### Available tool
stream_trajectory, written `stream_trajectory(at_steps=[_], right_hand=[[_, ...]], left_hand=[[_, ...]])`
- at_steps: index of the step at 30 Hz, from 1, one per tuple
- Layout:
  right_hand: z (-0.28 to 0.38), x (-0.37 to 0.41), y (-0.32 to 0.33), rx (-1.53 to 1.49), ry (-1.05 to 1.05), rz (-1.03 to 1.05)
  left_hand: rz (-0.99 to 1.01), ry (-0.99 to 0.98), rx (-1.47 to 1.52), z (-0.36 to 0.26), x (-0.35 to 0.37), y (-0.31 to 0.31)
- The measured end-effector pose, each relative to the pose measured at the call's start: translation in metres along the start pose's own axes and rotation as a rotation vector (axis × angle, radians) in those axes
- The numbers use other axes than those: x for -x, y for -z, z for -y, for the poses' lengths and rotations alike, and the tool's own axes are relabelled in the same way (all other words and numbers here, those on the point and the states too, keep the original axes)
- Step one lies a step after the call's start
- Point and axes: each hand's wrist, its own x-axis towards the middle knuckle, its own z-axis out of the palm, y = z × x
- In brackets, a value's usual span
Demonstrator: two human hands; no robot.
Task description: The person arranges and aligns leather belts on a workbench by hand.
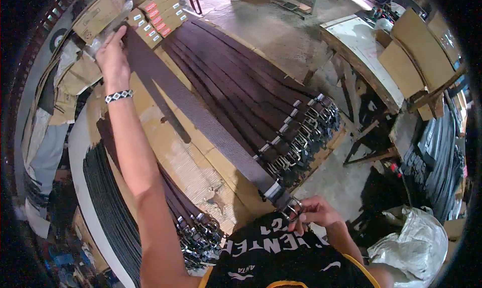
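Your left hand [113, 54] is stretched out to the upper left of the frame, a beaded bracelet [119, 95] on its wrist, with the fingers curled round the far end of a brown belt [201, 114]. Your right hand [317, 215] sits at the bottom centre, just above your dark shirt, its fingers pinched shut on the belt's metal buckle [292, 207]. The belt runs taut between both hands, a straight diagonal from upper left to lower centre, raised above the cardboard-covered table [181, 162] and casting a shadow on it. Just right of it, a row of brown belts [246, 87] lies side by side on the table, their buckles bunched at the right edge. A stack of small boxes [158, 17] stands at the top left, near your left hand. A heap of dark belts [108, 207] fills the lower left, and a white plastic bag [416, 243] lies on the floor in the lower right.
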Motion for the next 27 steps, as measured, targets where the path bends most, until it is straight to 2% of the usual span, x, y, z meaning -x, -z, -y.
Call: stream_trajectory(at_steps=[1,5,8,9,11,13,16,19,21,22,23,27], right_hand=[[0.001,-0.001,-0.002,-0.004,0.003,0.016],[0.012,-0.023,-0.005,0.080,0.044,0.030],[0.014,-0.050,-0.007,0.158,0.062,-0.021],[0.014,-0.059,-0.005,0.175,0.068,-0.030],[0.013,-0.068,-0.001,0.175,0.065,-0.037],[0.010,-0.066,0.000,0.132,0.081,-0.061],[-0.006,-0.054,0.011,0.112,0.038,-0.123],[-0.017,-0.037,0.018,0.099,-0.050,-0.207],[-0.022,-0.026,0.021,0.095,-0.112,-0.253],[-0.025,-0.020,0.022,0.098,-0.144,-0.266],[-0.027,-0.016,0.023,0.102,-0.173,-0.276],[-0.032,-0.004,0.019,0.027,-0.209,-0.302]], left_hand=[[0.078,0.068,-0.068,0.020,-0.031,0.028],[0.051,0.121,-0.006,0.027,-0.031,0.008],[0.009,0.196,0.013,0.054,-0.073,0.010],[0.160,0.180,0.026,0.052,-0.083,0.009],[0.076,0.132,0.004,0.063,-0.094,0.005],[-0.033,0.056,-0.088,0.049,-0.066,-0.026],[0.232,0.045,0.044,0.102,-0.052,-0.016],[0.178,0.415,0.083,0.194,0.000,0.000],[0.140,0.590,0.096,0.287,0.034,0.030],[0.057,0.675,0.108,0.313,0.058,0.035],[-0.027,0.756,0.117,0.330,0.083,0.040],[-0.074,0.848,0.082,0.365,0.136,0.045]])
